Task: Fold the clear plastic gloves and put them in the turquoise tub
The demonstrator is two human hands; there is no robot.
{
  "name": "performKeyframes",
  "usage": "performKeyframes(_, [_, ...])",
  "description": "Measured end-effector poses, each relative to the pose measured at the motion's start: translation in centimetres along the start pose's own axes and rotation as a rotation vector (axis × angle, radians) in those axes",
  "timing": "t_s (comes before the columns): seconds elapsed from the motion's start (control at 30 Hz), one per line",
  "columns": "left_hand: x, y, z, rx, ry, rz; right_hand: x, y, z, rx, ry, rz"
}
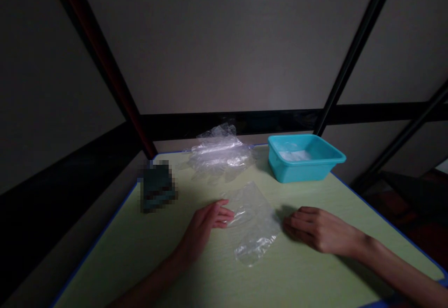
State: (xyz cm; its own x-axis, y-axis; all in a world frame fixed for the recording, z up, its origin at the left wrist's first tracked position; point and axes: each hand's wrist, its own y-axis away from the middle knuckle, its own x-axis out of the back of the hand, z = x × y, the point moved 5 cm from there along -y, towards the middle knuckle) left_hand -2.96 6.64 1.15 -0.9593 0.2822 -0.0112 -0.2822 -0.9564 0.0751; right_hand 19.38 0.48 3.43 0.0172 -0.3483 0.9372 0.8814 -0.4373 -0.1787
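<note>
A clear plastic bag (250, 210), thin and wrinkled, lies spread on the table in front of me, its lower end creased and shiny. At its left side rests my left hand (210, 219), fingers stretched out and their tips on the film. My right hand (310, 228) is at the bag's right edge with the fingers curled together and pointing down. Its fingertips are hidden, so whether they pinch the film does not show. Farther back is a loose pile of similar clear plastic bags (222, 154).
A turquoise plastic basin (304, 170) with some whitish material (296, 155) inside stands at the table's back right. To the left sits a dark, pixelated object (158, 186). The pale yellow-green table (266, 284) has a blue edge, and a grey panelled wall (231, 42) rises behind it.
</note>
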Motion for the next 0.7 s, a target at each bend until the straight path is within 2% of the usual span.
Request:
performKeyframes(0.2, [0.06, -0.23, -0.22, 0.003, -0.002, 0.010, 0.05, -0.14, -0.24, 0.033, 0.018, 0.033])
performKeyframes(0.47, [-0.14, 0.02, 0.20, 0.001, -0.003, 0.016, -0.09, -0.58, -0.10, 0.014, -0.007, -0.086])
performKeyframes(0.7, [-0.07, -0.16, -0.09, 0.000, 0.004, 0.013, 0.27, -0.93, -0.09, -0.011, -0.077, 0.018])
